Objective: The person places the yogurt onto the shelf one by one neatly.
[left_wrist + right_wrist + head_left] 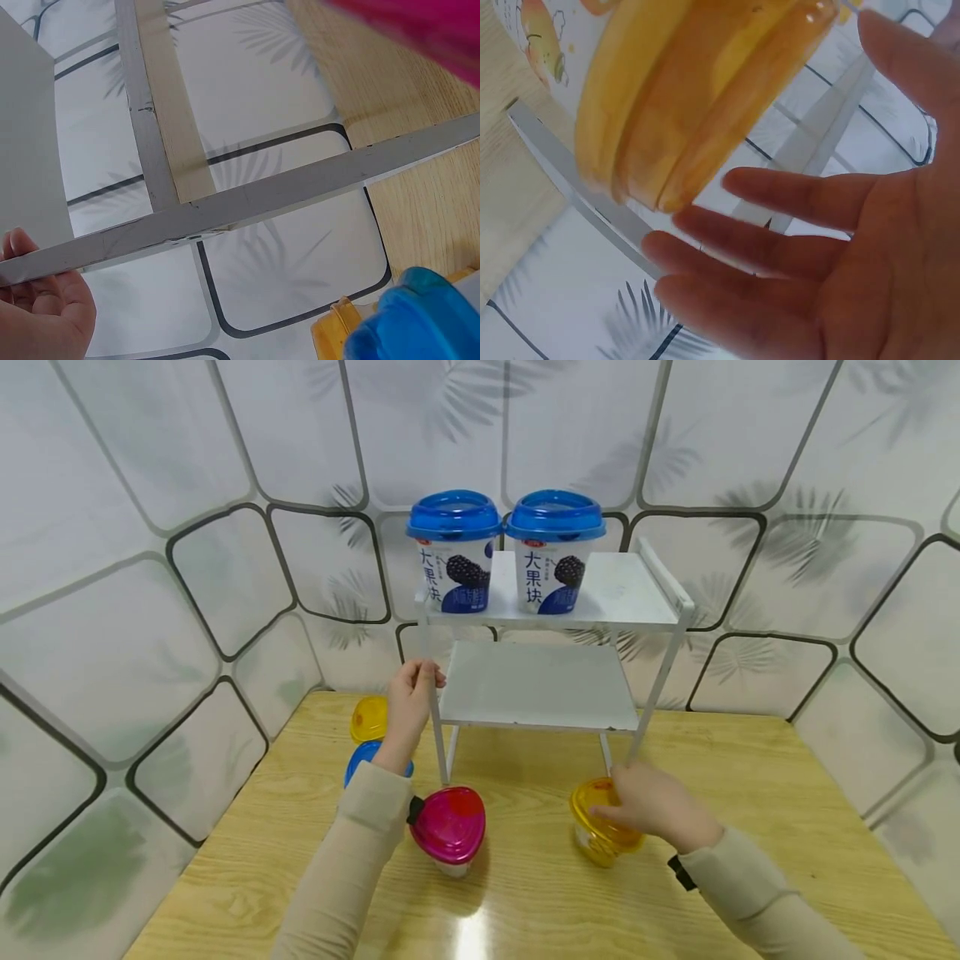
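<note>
My left hand [408, 703] grips the front left leg [439, 739] of a white two-tier shelf rack [538, 687]. In the left wrist view, the fingers [46, 296] are curled round that leg. My right hand [654, 803] is over the right side of a yogurt cup with a yellow lid [600, 827]. Its fingers [780, 199] spread out beside that lid in the right wrist view, with no grip on it. A cup with a pink lid [450, 827] stands on the table by my left forearm.
Two blackberry yogurt cups with blue lids, left [454, 556] and right [553, 556], stand on the rack's top tier. Behind my left arm are a blue lid [363, 760] and a yellow lid [368, 720]. Patterned cloth walls [187, 610] surround the wooden table [757, 793].
</note>
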Demonstrator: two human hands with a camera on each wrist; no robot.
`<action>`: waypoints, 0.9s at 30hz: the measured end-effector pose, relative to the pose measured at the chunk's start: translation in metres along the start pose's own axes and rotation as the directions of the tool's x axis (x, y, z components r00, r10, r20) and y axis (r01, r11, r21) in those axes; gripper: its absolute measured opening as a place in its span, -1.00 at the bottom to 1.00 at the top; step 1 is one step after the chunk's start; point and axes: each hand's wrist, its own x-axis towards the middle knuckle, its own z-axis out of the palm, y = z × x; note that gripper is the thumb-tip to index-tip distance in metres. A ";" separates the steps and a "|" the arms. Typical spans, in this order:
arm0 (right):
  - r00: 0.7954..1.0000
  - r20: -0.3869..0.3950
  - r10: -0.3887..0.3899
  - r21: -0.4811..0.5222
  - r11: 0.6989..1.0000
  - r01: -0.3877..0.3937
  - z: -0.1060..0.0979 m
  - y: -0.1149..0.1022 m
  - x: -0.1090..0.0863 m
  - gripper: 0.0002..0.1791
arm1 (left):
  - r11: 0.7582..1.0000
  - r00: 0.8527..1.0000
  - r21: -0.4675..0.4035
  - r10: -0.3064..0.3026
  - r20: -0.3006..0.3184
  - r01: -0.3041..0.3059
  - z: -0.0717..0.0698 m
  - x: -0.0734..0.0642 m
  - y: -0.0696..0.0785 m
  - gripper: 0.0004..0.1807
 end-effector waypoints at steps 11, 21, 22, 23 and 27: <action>0.993 0.060 -0.106 0.037 0.994 0.104 0.002 0.005 0.004 -0.35 | 1.000 1.000 0.007 -0.024 0.014 0.024 0.000 -0.009 0.023 -0.73; 0.956 0.071 -0.283 0.163 0.949 0.269 0.003 0.015 0.008 -0.28 | 1.000 1.000 0.008 -0.028 0.015 0.028 0.000 -0.011 0.028 -0.72; 0.955 0.073 -0.289 0.173 0.946 0.273 0.004 0.016 0.008 -0.26 | 1.000 1.000 0.007 -0.027 0.016 0.027 0.000 -0.011 0.028 -0.72; 0.954 0.071 -0.291 0.187 0.943 0.274 0.005 0.017 0.008 -0.24 | 1.000 1.000 0.003 -0.024 0.016 0.024 0.000 -0.011 0.028 -0.72; 0.956 0.055 -0.288 0.245 0.932 0.267 0.008 0.022 0.005 -0.10 | 1.000 1.000 -0.013 -0.018 0.014 0.018 0.000 -0.011 0.027 -0.73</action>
